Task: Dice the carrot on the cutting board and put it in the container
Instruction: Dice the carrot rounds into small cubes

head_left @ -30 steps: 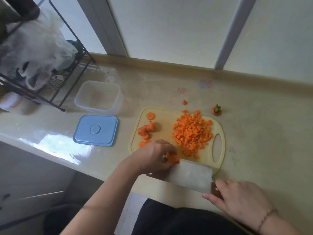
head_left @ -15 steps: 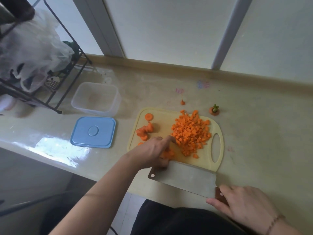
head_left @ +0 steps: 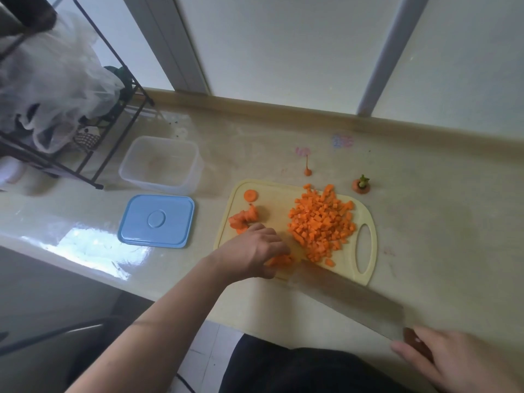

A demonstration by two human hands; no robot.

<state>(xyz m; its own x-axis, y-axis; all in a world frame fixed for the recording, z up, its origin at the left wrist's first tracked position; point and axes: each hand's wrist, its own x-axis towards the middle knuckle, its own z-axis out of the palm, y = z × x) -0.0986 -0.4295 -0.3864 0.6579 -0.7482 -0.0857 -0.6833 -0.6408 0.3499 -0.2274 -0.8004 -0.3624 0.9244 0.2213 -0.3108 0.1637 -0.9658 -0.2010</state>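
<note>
Home kitchen. Evidence: glossy beige counter (head_left: pixel 425 222) set under a window; yellow cutting board (head_left: pixel 365 219) with diced carrot (head_left: pixel 320 222); cleaver (head_left: pixel 348 299); plastic container (head_left: pixel 160 163) beside its blue lid (head_left: pixel 156 219); black wire rack (head_left: pixel 113 114) (holding bags) at the counter's left end.

A glossy beige countertop (head_left: pixel 425 222) is seen across the middle of the frame, with window light reflected at its lower left. Frosted window panes (head_left: pixel 283 43), divided by pale frame bars, are set behind it. A black wire rack (head_left: pixel 113 120) draped with plastic bags stands at upper left.
</note>
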